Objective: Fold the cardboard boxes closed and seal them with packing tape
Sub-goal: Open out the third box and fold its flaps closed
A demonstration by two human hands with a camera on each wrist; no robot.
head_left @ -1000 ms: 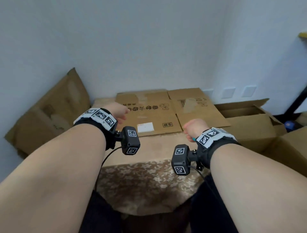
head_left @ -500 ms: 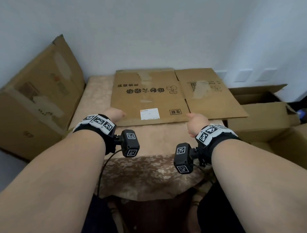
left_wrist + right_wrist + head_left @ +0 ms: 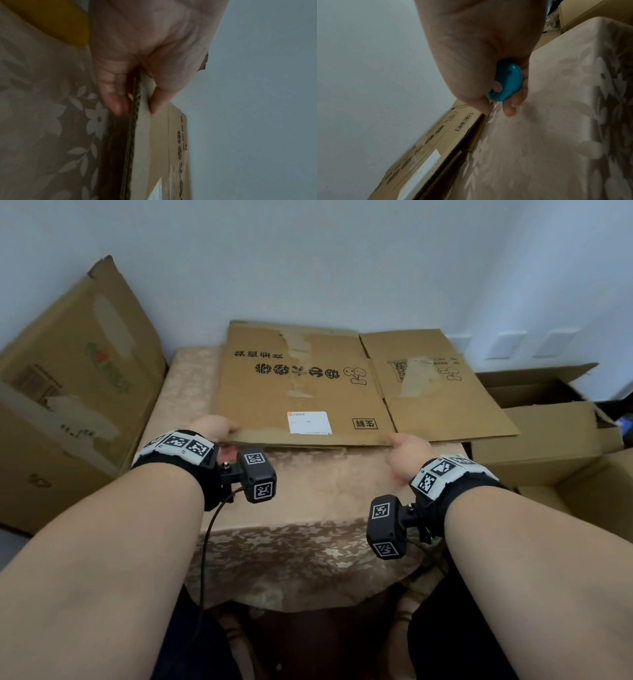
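Two bare arms reach out over a table with a tan flowery cloth [image 3: 308, 494]. Each wrist has a black band with black-and-white square marks and a little black camera.

The left hand [image 3: 214, 426] is at the near left corner of a flattened cardboard box [image 3: 301, 392]. The left wrist view shows it pinching the near edge of the box, with the thumb on top and the fingers [image 3: 116, 100] under it. The top layer is lifted a little, and there is a dark gap under it.

The right hand [image 3: 407, 453] is at the near edge of the same box, further to the right. Its fingers are curled round a small blue plastic thing [image 3: 506, 83] with rounded sides. I cannot tell what it is. The thumb tip touches the edge of the box.

The flat box lies on the table, with its far edge close to the white wall. It has black print and a white label [image 3: 310, 422] on it. Its right part sticks out past the table.

A big cardboard box [image 3: 68, 398] leans by the wall on the left. On the right, beside the table, is an open cardboard box [image 3: 548, 426] with its flaps up.
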